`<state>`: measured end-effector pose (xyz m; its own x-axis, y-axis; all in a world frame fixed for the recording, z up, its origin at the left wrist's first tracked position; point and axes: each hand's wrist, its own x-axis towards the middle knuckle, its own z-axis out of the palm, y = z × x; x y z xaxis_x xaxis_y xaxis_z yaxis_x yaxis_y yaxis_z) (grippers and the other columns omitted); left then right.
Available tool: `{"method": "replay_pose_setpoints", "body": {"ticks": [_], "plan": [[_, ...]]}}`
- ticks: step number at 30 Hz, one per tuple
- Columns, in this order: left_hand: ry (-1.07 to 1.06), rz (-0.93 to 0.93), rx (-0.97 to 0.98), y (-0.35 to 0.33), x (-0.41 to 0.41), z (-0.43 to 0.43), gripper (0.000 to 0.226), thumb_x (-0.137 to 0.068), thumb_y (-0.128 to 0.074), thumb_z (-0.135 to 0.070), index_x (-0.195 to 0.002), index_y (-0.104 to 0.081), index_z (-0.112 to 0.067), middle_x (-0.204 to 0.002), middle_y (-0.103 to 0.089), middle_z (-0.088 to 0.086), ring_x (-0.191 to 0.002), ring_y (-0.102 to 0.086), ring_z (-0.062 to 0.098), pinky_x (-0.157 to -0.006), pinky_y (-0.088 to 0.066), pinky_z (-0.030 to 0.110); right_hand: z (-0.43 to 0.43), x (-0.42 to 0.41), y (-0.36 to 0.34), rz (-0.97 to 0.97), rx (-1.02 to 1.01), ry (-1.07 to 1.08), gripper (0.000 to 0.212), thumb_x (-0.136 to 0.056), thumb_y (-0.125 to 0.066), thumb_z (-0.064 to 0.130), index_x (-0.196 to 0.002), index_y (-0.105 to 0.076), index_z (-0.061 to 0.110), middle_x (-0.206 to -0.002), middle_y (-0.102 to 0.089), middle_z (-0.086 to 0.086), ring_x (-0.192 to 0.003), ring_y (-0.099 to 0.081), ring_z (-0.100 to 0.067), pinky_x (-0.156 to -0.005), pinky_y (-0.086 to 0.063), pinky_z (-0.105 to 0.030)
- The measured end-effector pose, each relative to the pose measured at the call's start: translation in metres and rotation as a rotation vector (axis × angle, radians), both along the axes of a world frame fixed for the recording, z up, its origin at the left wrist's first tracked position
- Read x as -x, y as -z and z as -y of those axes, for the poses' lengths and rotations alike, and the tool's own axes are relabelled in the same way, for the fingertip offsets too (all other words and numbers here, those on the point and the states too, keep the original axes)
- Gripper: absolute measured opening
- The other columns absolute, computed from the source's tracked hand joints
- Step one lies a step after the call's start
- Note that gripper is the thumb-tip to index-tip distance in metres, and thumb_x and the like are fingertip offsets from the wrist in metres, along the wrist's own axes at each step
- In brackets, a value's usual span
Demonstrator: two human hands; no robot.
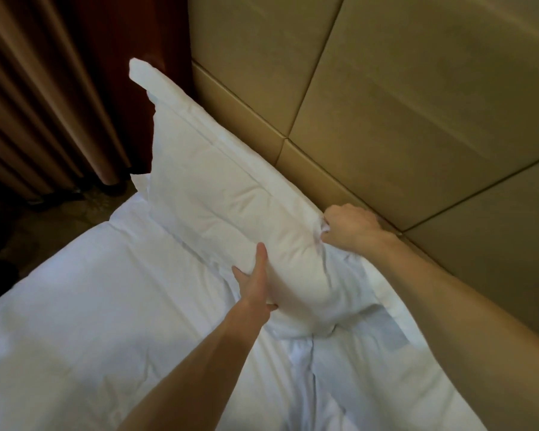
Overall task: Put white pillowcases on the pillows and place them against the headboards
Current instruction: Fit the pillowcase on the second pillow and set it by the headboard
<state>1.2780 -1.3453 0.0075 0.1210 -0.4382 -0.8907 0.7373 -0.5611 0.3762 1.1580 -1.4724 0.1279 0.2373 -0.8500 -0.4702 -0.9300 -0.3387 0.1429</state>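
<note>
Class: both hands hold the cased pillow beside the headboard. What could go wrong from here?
1. The right hand pinches only bunched fabric at a corner of the pillow; tugging may crease it or pull it askew.
2. The pillow stands tilted, its far end near the edge of the bed by the curtain; if the left hand lets go, it might tip over that edge.

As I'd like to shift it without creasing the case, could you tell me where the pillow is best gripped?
Probably take the pillow at its near short end, coming from over the bed: it leans on the headboard, so that end is free. The left hand grips its lower edge, the right hand pinches the upper corner.
</note>
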Motion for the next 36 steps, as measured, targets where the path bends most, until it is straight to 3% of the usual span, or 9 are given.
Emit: {"method": "replay_pose_setpoints", "body": {"ticks": [3, 9, 12, 16, 21, 26, 30, 33, 36], "plan": [[-0.042, 0.019, 0.013, -0.005, 0.004, 0.003, 0.135, -0.048, -0.074, -0.084, -0.151, 0.005, -0.048, -0.160, -0.020, -0.004, -0.140, -0.030, 0.039, -0.098, -0.041, 0.070, -0.002, -0.009, -0.003, -0.029, 0.112, -0.178, 0.001, -0.091, -0.055, 0.017, -0.091, -0.055, 0.016, -0.096, -0.065, -0.007, -0.078, -0.058, -0.030, -0.064, -0.041, -0.033], [-0.080, 0.027, 0.049, -0.022, 0.010, 0.030, 0.134, -0.049, -0.075, -0.082, -0.150, 0.008, -0.051, -0.160, -0.013, -0.006, -0.140, -0.027, 0.044, -0.096, -0.038, 0.074, 0.011, -0.014, -0.042, -0.019, 0.294, -0.310, 0.015, -0.093, -0.050, 0.008, -0.099, -0.063, 0.013, -0.105, -0.068, -0.013, -0.091, -0.064, -0.034, -0.068, -0.042, -0.036], [-0.113, 0.011, 0.046, -0.012, 0.013, 0.036, 0.134, -0.048, -0.074, -0.083, -0.148, 0.009, -0.053, -0.161, -0.013, -0.006, -0.140, -0.028, 0.043, -0.100, -0.033, 0.075, 0.002, -0.018, -0.029, -0.010, 0.302, -0.275, 0.024, -0.092, -0.051, 0.006, -0.109, -0.065, 0.014, -0.113, -0.068, -0.010, -0.103, -0.065, -0.034, -0.070, -0.038, -0.034], [-0.034, -0.005, 0.083, 0.005, 0.012, 0.032, 0.130, -0.051, -0.076, -0.081, -0.147, 0.008, -0.056, -0.160, -0.017, -0.005, -0.141, -0.029, 0.041, -0.097, -0.040, 0.071, -0.011, 0.000, -0.010, -0.011, 0.295, -0.125, 0.027, -0.089, -0.052, -0.002, -0.106, -0.062, 0.017, -0.106, -0.069, -0.006, -0.095, -0.067, -0.028, -0.065, -0.040, -0.033], [0.108, 0.018, 0.104, 0.008, -0.014, 0.019, 0.126, -0.047, -0.081, -0.077, -0.150, -0.017, -0.045, -0.155, -0.030, 0.004, -0.136, -0.038, 0.039, -0.093, -0.046, 0.067, -0.016, -0.007, -0.008, 0.012, 0.245, -0.119, 0.017, -0.091, -0.054, 0.009, -0.104, -0.061, 0.018, -0.104, -0.067, -0.004, -0.093, -0.065, -0.027, -0.067, -0.041, -0.033], [0.139, 0.140, 0.136, 0.000, -0.051, 0.017, 0.107, -0.052, -0.083, -0.066, -0.142, -0.041, -0.028, -0.142, -0.047, 0.007, -0.125, -0.050, 0.033, -0.088, -0.054, 0.055, -0.014, -0.024, -0.017, 0.089, 0.184, -0.080, 0.016, -0.095, -0.052, 0.027, -0.107, -0.057, 0.017, -0.109, -0.064, -0.005, -0.096, -0.061, -0.028, -0.070, -0.038, -0.033], [0.109, 0.175, 0.168, -0.012, -0.092, 0.018, 0.105, -0.059, -0.081, -0.064, -0.147, -0.035, -0.030, -0.145, -0.044, 0.007, -0.125, -0.050, 0.032, -0.077, -0.058, 0.048, -0.008, -0.042, -0.016, 0.138, 0.118, -0.069, 0.016, -0.098, -0.044, 0.033, -0.101, -0.051, 0.019, -0.109, -0.064, -0.005, -0.087, -0.056, -0.028, -0.070, -0.040, -0.034], [0.096, 0.165, 0.160, -0.012, -0.125, 0.019, 0.100, -0.072, -0.078, -0.058, -0.153, -0.024, -0.033, -0.154, -0.033, 0.010, -0.135, -0.041, 0.036, -0.086, -0.056, 0.053, 0.014, -0.067, -0.010, 0.207, 0.062, -0.085, 0.025, -0.099, -0.038, 0.033, -0.109, -0.055, 0.018, -0.115, -0.065, -0.008, -0.095, -0.060, -0.031, -0.073, -0.045, -0.036], [0.089, 0.130, 0.148, 0.005, -0.148, 0.021, 0.105, -0.072, -0.078, -0.059, -0.155, -0.017, -0.034, -0.157, -0.027, 0.009, -0.139, -0.036, 0.037, -0.091, -0.053, 0.056, 0.043, -0.111, 0.002, 0.254, 0.078, -0.108, 0.026, -0.098, -0.044, 0.040, -0.105, -0.054, 0.018, -0.116, -0.064, -0.010, -0.100, -0.061, -0.032, -0.080, -0.049, -0.039]]}}
